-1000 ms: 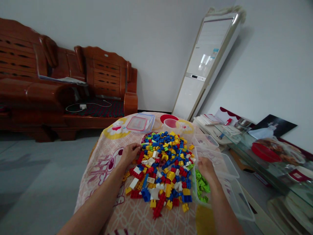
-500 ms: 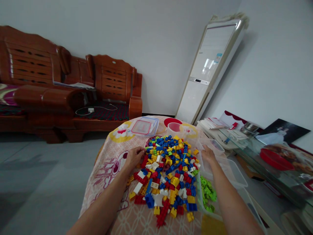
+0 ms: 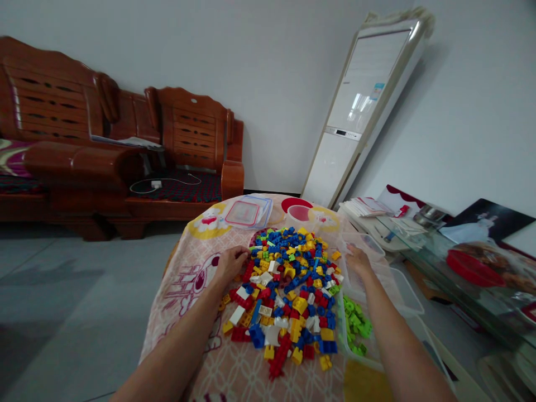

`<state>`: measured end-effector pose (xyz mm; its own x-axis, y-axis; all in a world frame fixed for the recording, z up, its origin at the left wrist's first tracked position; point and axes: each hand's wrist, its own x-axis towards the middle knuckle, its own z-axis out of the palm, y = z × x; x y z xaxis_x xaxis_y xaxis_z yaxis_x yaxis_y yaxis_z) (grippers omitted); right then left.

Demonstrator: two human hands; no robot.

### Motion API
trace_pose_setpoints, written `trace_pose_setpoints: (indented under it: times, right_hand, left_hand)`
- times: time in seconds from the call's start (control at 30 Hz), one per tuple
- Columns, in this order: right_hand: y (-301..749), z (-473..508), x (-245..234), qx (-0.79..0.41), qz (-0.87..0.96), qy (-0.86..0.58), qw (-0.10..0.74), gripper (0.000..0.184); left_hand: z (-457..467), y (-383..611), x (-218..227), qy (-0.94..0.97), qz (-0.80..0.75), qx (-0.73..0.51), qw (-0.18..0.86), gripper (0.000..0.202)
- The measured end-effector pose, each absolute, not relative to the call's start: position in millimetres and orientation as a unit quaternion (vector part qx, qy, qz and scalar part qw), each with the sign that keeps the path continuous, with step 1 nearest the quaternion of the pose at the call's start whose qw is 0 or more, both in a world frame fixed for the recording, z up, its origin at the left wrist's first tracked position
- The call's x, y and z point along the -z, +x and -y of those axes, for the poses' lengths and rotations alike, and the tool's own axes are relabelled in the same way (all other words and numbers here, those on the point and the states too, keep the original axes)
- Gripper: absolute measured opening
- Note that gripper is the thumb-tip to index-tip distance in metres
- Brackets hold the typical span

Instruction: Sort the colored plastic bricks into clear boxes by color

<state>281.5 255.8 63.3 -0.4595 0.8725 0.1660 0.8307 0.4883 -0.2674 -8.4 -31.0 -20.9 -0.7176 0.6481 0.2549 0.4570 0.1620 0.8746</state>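
A large heap of toy building bricks in blue, red, yellow, white and green covers the middle of the table. My left hand is at the heap's upper left edge, fingers curled together against the bricks; whatever is between the fingertips is too small to make out. Across the heap, my right hand lies over the clear plastic containers, fingers loosely extended, with no brick visible in it. Below that hand, light green bricks lie in a clear plastic box, partly hidden by my right forearm.
Container lids lie at the back of the round table's patterned cloth. Beside them are a round tub and a red lid. A glass-topped stand crowded with items adjoins on the right. A wooden sofa stands behind.
The view has shifted slightly. Both hands stay in nearly the same places, the left by the heap's edge and the right over the containers. The brick heap looks unchanged.
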Motion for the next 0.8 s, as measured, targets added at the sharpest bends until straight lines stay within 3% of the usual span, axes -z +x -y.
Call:
trace_pose_setpoints:
  times: [0.13, 0.27, 0.37, 0.6, 0.8]
  right_hand:
    - [280, -216, -74, -0.093, 0.878, -0.443, 0.157, 0.039]
    - [282, -151, -78, -0.222, 0.912, -0.294, 0.179, 0.034]
    - [282, -106, -71, -0.284, 0.904, -0.271, 0.17, 0.031]
    - [281, -54, -32, -0.173, 0.924, -0.304, 0.155, 0.03]
    - [287, -66, -39, -0.231, 0.896, -0.314, 0.215, 0.022]
  left_hand:
    - [30, -9, 24, 0.366, -0.748, -0.545, 0.095, 0.028]
    - [30, -8, 23, 0.362, -0.751, -0.544, 0.098, 0.026]
    - [31, -6, 21, 0.359, -0.751, -0.546, 0.097, 0.025]
    - [34, -2, 16, 0.356, -0.749, -0.551, 0.097, 0.025]
    - [34, -4, 20, 0.359, -0.74, -0.559, 0.105, 0.026]
